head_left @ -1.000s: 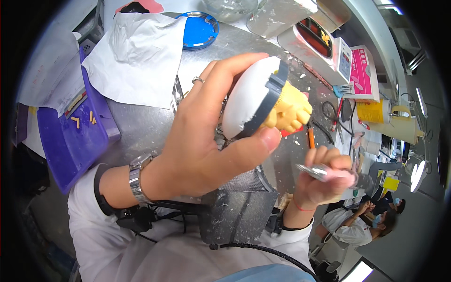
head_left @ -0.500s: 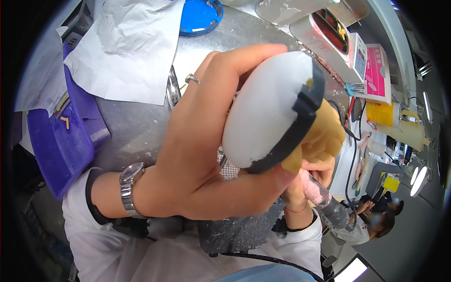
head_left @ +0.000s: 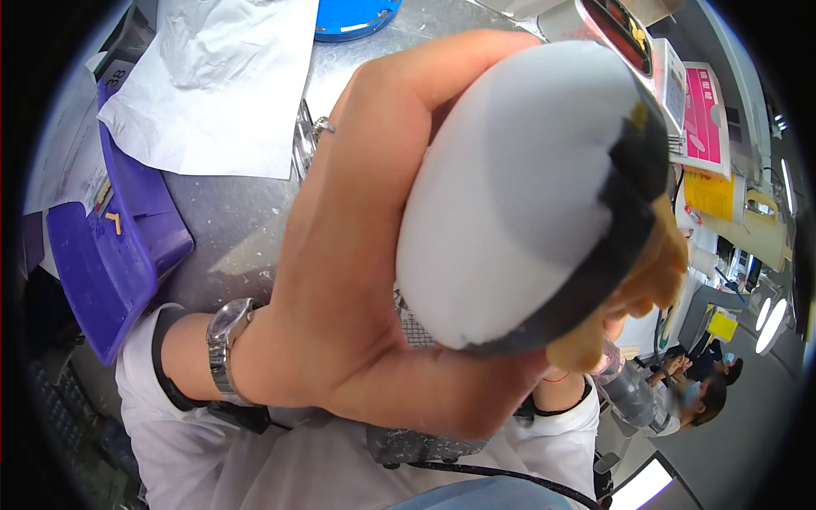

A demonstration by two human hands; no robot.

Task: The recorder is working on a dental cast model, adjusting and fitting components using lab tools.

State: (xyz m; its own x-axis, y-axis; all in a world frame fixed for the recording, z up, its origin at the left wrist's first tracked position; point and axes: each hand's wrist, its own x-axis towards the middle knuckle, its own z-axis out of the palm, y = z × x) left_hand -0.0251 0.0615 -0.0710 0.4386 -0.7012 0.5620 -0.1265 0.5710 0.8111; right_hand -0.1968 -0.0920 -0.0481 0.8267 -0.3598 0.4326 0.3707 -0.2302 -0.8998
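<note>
My left hand (head_left: 348,229) is wrapped round a dental model (head_left: 501,195), fingers over its far side and thumb along the near side. The model has a smooth white rounded base, a ragged black band and a tan part (head_left: 650,285) facing away to the right. Behind that tan part, my right hand (head_left: 614,327) is mostly hidden. A grey rotary handpiece (head_left: 631,395), pinkish toward its front, runs out from it to the lower right. The handpiece's tip is hidden by the model.
A purple tray (head_left: 102,263) holding a small tan piece stands at the left. Crumpled white paper (head_left: 212,85) and a blue round lid (head_left: 353,19) lie at the back. A pink-and-white box (head_left: 704,119) stands at the right. Another person (head_left: 693,399) sits further off.
The model, in my left hand, has come closer to the camera and moved up and right. It now covers more of my right hand and the handpiece.
</note>
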